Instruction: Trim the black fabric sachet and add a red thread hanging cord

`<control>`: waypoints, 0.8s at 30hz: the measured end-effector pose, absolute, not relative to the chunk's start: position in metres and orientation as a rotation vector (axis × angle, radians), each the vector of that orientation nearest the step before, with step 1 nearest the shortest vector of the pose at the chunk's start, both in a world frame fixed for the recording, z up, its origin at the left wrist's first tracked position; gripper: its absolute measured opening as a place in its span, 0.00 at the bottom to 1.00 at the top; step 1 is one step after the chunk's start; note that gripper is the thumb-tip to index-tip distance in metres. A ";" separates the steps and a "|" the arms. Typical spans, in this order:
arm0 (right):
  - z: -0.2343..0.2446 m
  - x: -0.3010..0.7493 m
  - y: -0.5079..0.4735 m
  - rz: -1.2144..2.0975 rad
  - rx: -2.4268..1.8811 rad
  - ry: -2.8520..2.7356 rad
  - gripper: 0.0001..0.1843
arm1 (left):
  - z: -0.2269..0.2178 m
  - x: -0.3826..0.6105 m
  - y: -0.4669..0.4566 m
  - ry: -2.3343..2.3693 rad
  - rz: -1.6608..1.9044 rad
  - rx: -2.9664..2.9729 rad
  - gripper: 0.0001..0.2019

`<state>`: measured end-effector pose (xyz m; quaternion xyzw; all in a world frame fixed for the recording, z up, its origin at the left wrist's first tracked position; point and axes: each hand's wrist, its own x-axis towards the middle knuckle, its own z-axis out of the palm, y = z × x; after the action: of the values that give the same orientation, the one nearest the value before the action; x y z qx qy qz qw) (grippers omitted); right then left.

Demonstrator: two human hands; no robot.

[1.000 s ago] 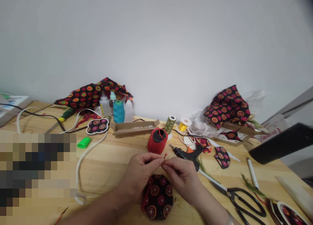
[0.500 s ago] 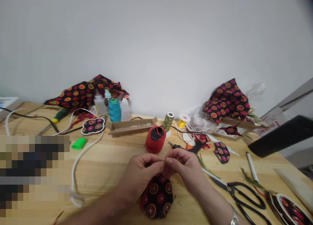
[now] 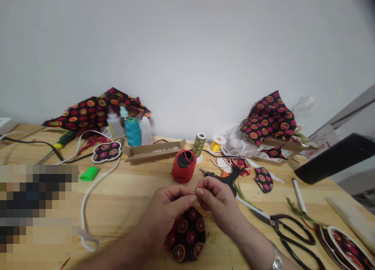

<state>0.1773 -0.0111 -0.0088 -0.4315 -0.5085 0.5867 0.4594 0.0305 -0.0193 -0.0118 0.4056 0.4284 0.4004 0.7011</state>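
My left hand (image 3: 172,205) and my right hand (image 3: 215,199) meet fingertip to fingertip at the middle of the table. Each is closed in a pinch of thumb and fingers. Whatever lies between the fingertips is too small to make out. Just below them is a rounded patterned fabric piece (image 3: 190,236), black with red and orange circles and a red edge at its left. Part of its top is hidden behind my left fingers. A red thread cone (image 3: 184,169) stands just beyond my hands.
Right of my hands lie black-handled scissors (image 3: 277,225), a glue gun (image 3: 225,178) and a white marker (image 3: 299,195). Behind stand a green spool (image 3: 199,145), a yellow spool (image 3: 216,143), a cardboard tray (image 3: 155,152) and a teal cone (image 3: 133,132). A white cable (image 3: 84,207) curves at left.
The view has shifted slightly, so the table things sit a little further left. Both hands stay pinched together, fingertips touching, above the fabric piece.
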 end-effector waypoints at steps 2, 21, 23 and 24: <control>-0.009 0.178 -0.010 1.421 -1.078 -1.268 0.11 | -0.010 0.031 -0.019 0.967 0.895 0.907 0.06; -0.006 0.182 -0.011 1.293 -1.179 -1.402 0.09 | -0.005 0.032 -0.018 0.971 0.924 0.904 0.07; -0.005 0.181 -0.011 1.274 -1.179 -1.413 0.09 | -0.005 0.031 -0.018 0.982 0.908 0.921 0.06; -0.005 0.181 -0.011 1.269 -1.178 -1.415 0.09 | -0.005 0.031 -0.017 0.990 0.907 0.929 0.06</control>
<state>0.1813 -0.0106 -0.0049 -0.4738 -0.5689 0.5103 0.4375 0.0306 -0.0172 -0.0048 0.4148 0.4417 0.4049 0.6848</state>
